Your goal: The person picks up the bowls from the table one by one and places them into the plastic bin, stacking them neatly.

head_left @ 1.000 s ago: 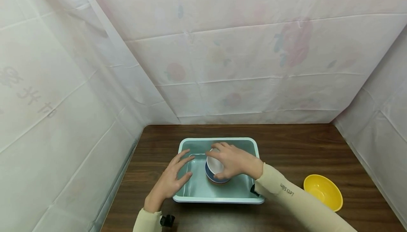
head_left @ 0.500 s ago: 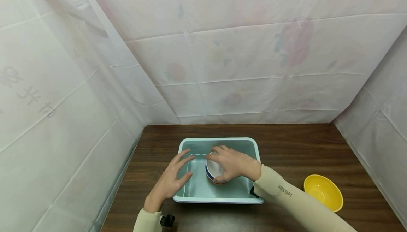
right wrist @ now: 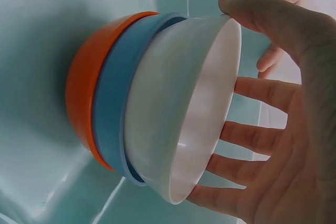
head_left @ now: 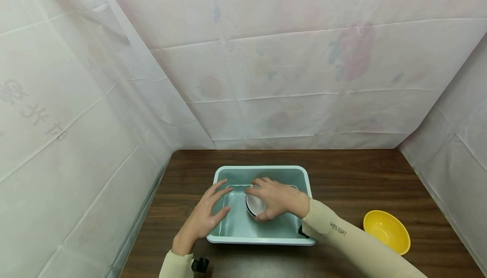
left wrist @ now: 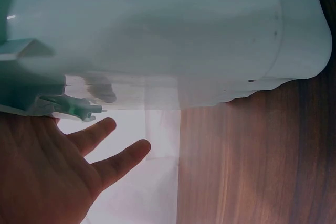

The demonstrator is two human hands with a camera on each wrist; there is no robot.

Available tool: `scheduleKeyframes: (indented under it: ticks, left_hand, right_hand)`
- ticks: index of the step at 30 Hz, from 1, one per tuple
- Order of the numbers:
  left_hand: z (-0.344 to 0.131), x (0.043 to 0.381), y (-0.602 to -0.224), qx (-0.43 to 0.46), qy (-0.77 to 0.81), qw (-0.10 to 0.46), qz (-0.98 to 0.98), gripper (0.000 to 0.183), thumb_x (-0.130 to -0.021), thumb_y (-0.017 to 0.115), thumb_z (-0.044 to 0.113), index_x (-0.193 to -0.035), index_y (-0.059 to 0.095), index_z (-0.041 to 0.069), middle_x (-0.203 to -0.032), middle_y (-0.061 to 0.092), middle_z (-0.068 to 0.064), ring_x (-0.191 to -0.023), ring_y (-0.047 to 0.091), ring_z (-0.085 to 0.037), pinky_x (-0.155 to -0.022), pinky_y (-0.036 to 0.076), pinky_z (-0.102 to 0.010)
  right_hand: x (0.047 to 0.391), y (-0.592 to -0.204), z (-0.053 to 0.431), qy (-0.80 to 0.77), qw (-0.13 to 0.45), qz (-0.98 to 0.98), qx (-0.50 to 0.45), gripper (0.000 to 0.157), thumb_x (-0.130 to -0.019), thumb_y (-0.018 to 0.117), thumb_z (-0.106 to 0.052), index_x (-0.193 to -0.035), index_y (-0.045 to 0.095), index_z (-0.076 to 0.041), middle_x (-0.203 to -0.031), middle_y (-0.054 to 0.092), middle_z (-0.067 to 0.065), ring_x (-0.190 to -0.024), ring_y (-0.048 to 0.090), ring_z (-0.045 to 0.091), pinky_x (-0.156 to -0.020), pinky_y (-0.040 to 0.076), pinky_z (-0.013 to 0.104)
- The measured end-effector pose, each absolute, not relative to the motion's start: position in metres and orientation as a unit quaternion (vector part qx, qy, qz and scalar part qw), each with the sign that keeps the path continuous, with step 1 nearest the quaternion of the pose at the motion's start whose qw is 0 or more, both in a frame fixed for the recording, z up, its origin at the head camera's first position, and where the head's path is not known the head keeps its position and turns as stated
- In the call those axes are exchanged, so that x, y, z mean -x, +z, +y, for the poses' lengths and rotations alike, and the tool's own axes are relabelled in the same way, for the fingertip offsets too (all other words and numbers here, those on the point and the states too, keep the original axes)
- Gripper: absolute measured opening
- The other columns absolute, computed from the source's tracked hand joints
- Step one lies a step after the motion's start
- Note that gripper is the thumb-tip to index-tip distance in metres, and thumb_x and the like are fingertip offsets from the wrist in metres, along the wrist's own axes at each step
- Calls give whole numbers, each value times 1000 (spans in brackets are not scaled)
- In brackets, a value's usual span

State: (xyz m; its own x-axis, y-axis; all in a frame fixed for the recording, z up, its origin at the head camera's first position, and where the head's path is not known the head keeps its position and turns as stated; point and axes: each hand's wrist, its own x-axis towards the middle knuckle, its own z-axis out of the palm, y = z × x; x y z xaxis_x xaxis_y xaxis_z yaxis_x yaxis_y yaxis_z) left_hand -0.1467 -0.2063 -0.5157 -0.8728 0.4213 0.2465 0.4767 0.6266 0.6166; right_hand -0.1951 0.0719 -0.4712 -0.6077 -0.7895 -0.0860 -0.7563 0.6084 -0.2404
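Note:
My right hand [head_left: 280, 198] reaches into a light teal plastic tray [head_left: 262, 240] and grips a white bowl [right wrist: 157, 98] by its rim. The right wrist view shows the thumb at one side of the rim and the fingers spread along the other. Below it, the white bowl sits inside a blue bowl [right wrist: 116, 98], which sits in an orange bowl [right wrist: 84, 85] on the tray floor. My left hand [head_left: 202, 218] is at the tray's left side with fingers spread and holds nothing; whether it touches the tray, I cannot tell.
A yellow bowl [head_left: 386, 231] stands upright on the dark wooden table [head_left: 342, 172], right of the tray and beyond the right forearm. White printed sheets [head_left: 281, 79] hang around the table's back and sides.
The right hand has lowered the white bowl deeper into the blue bowl, so less of the blue bowl shows. My left hand has stayed where it was.

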Motion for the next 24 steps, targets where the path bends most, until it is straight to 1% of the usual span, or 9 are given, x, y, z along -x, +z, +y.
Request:
scheduleKeyframes:
  ticks: [6, 14, 20, 24]
  left_hand:
    - [-207, 147, -517, 250, -355, 43, -900, 49, -102, 63, 37, -150, 54, 28, -165, 36, -5, -152, 35, -35, -107, 41, -69]
    - [-206, 146, -517, 252, -355, 40, -899, 49, -103, 61, 37, -151, 53, 28, -166, 34, -7, -151, 34, -37, -106, 40, -70]
    - [-206, 146, -516, 250, -354, 40, -901, 49, -104, 60, 38, -151, 53, 29, -166, 34, -6, -152, 34, -37, -106, 40, -70]
    - [-206, 146, -517, 253, -351, 43, -901, 48, -104, 60, 37, -150, 53, 27, -166, 35, -7, -151, 35, -38, -105, 41, -71]
  right_hand:
    - [195, -476, 72, -80, 89, 894, 433, 72, -85, 78, -52, -146, 57, -20, -148, 52, 15, -129, 55, 34, -98, 54, 47]
    - [195, -481, 71, -79, 83, 894, 432, 72, -85, 78, -53, -146, 57, -21, -144, 54, 9, -126, 56, 30, -94, 55, 44]
    - [196, -481, 71, -80, 84, 893, 435, 72, -85, 78, -52, -146, 57, -20, -145, 53, 11, -126, 56, 32, -95, 55, 45]
    - [196, -481, 71, -83, 84, 891, 439, 72, -85, 78, -52, -146, 58, -19, -145, 53, 12, -126, 57, 32, -96, 55, 46]
